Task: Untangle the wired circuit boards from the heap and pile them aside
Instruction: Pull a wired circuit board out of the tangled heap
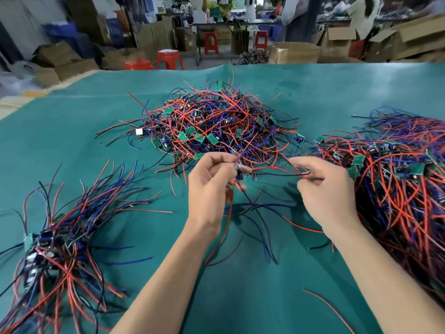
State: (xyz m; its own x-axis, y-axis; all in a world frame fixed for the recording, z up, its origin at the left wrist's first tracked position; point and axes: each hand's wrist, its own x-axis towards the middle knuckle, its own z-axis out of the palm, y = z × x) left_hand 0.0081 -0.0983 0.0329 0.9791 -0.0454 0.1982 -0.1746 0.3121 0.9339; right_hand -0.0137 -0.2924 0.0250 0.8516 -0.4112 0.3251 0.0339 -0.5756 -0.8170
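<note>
Hands mid-untangle, one board lifted.
Left hand [212,182] pinches board [239,173]; right hand [322,186] pinches its black wire [277,175]. Next: free trailing wires from heap [212,126].

Tangled heap [214,126] lies between left pile [60,239] and right pile [399,179].

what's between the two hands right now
In the head view, a thin black wire spans the gap from the left hand to the right hand, above the green mat.

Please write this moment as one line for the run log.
left hand: holds wired board | right hand: pinches its black wire | heap: tangled, behind hands | pile: left
</note>
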